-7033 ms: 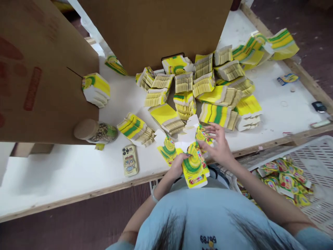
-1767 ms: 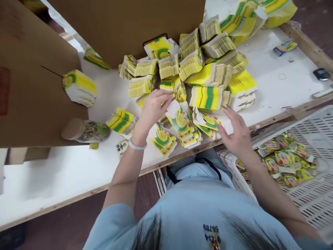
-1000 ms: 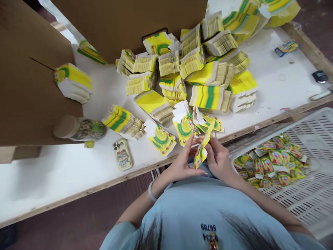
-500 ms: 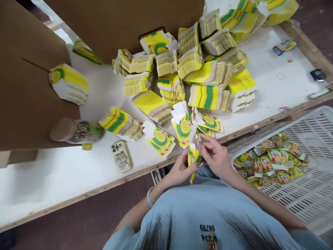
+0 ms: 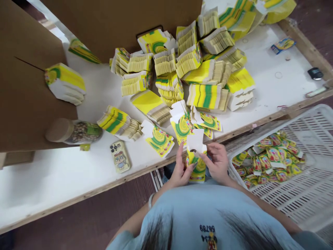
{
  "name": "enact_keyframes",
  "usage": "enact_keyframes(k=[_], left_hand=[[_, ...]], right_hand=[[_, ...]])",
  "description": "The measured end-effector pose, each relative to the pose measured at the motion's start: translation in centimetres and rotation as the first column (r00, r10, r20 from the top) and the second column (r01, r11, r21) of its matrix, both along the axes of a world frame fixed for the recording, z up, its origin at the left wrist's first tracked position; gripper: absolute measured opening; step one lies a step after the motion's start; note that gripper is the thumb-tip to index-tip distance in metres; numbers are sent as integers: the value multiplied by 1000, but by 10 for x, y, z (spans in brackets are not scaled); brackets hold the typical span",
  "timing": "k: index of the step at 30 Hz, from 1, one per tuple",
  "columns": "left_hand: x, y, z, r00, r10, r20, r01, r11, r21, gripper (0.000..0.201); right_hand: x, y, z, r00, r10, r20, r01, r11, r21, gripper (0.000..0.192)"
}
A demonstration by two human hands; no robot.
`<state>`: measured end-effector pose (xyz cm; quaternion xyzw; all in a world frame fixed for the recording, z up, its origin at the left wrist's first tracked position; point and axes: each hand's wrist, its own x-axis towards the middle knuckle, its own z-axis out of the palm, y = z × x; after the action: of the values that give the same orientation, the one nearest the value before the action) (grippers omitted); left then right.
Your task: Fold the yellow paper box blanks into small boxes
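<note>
Between my hands, at the table's front edge, is a small yellow and green carton (image 5: pixel 197 170) with its white top flap raised. My left hand (image 5: pixel 181 170) grips its left side, thumb across the front. My right hand (image 5: pixel 216 160) pinches the upper right side near the opening. Just beyond lie several flat printed cartons: a white-flapped pair (image 5: pixel 180 121), some to its right (image 5: pixel 209 121), and others on the left (image 5: pixel 159 140). Whether anything is inside the held carton cannot be seen.
Bundles of folded cartons (image 5: pixel 205 95) cover the table's middle and back. A phone (image 5: pixel 120 157) and a lidded jar (image 5: pixel 85 132) are on the left. At right, a white plastic basket (image 5: pixel 312 139) holds small wrapped packets (image 5: pixel 275 156). Brown cardboard boxes (image 5: pixel 125 21) stand behind.
The held carton has turned from edge-on to show its broad printed face, and its top flap stands upright. My right hand has moved slightly down and to the right.
</note>
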<state>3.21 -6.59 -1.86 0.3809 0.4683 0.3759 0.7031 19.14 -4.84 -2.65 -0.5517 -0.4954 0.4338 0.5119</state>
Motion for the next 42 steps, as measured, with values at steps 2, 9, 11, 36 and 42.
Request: enact_keyframes(k=[2, 9, 11, 36, 42], left_hand=[[0, 0, 2, 999, -20, 33, 21, 999, -34, 93], [6, 9, 21, 970, 118, 211, -60, 963, -262, 67], [7, 12, 23, 956, 162, 244, -77, 942, -326, 64], [-28, 5, 14, 995, -84, -52, 92, 984, 151, 55], [-25, 18, 31, 960, -84, -266, 125, 983, 138, 57]], right_hand=[[0, 1, 3, 999, -20, -28, 21, 999, 35, 31], [2, 2, 5, 999, -5, 42, 6, 999, -41, 28], [2, 0, 3, 995, -2, 97, 2, 1000, -7, 28], [30, 14, 7, 921, 308, 238, -356, 914, 193, 24], [36, 17, 23, 849, 519, 100, -528, 839, 134, 40]])
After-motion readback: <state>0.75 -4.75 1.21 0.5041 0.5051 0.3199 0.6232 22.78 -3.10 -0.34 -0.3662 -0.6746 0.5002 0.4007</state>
